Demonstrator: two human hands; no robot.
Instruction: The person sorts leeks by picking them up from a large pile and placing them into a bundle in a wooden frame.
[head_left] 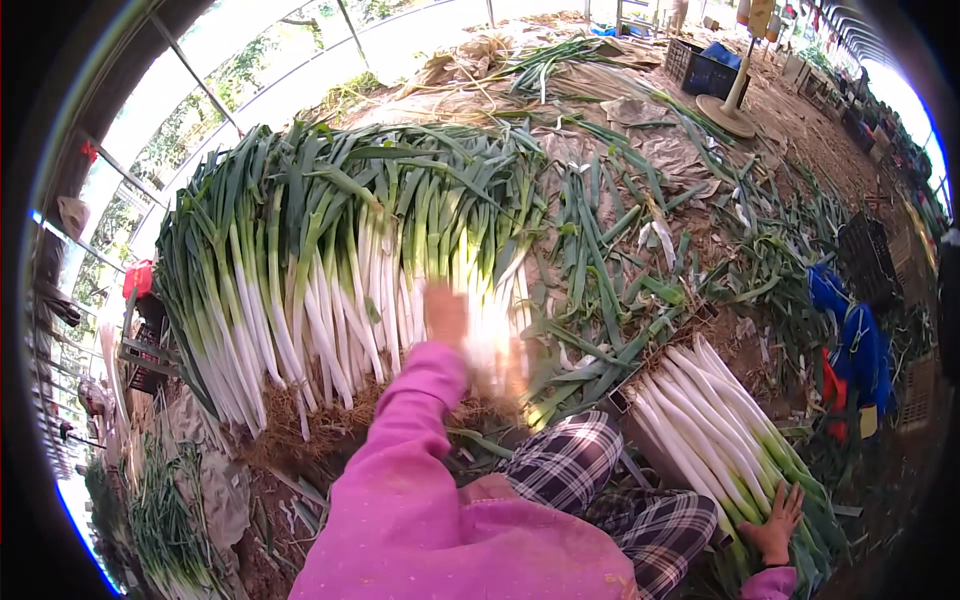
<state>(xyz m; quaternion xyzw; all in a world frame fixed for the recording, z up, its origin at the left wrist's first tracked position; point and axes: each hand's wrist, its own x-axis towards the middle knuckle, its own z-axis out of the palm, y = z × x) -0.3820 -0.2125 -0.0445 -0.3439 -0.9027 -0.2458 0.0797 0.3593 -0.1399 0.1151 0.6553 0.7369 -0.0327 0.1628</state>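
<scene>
A wide row of leeks (330, 290), green tops away from me and rooty ends toward me, lies in front and to the left. Over the white stalks at its right part reaches my left hand (446, 316), so smeared by motion that its fingers cannot be made out; whether it grips a leek is hidden. At the lower right a smaller bundle of trimmed white leeks (700, 415) points its green ends toward me. My right hand (774, 525) lies flat on those green ends with fingers spread, holding nothing.
Loose green leaves (590, 240) litter the ground beyond the bundle. A dark plastic crate (690, 68) and a stand with a round base (725, 115) are at the far right. Blue cloth (860, 340) hangs at right, beside another dark crate (868, 260). More greens (170, 520) lie lower left.
</scene>
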